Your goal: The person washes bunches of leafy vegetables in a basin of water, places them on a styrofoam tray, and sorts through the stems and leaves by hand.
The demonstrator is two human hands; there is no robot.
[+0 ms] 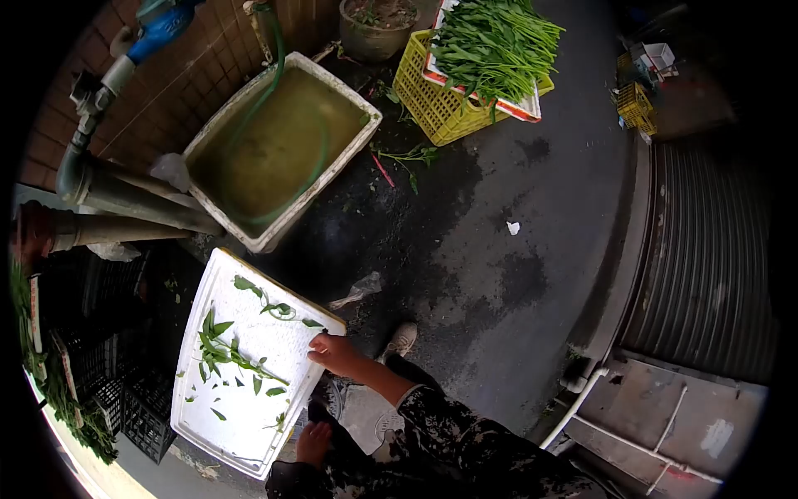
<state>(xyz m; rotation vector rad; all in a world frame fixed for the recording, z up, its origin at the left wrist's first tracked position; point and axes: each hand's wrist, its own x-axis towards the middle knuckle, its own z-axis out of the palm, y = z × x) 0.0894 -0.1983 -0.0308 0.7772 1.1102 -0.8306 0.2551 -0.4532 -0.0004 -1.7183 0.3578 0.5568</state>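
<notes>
A white foam tray [245,428] lies tilted across the lower left of the frame, with leafy sprigs [218,345] and loose leaf scraps spread over its face. The right hand [332,353] is at the tray's right edge, fingers curled with only a narrow gap between thumb and fingertips; whether they pinch anything cannot be told. The left hand [314,441] is beside the lower right edge, partly bent, its grip unclear.

At upper left, a foam box [371,119] holds murky greenish water [283,137], and a green hose [278,62] runs down into it. At top centre, a yellow crate [457,121] carries a red-edged tray [527,110] heaped with long-stemmed greens [495,50]; just left of it, a round pot [374,37] contains soil. Black crates [148,416] sit at lower left, near more greens [91,432]. Another yellow basket [636,108] stands at upper right.
</notes>
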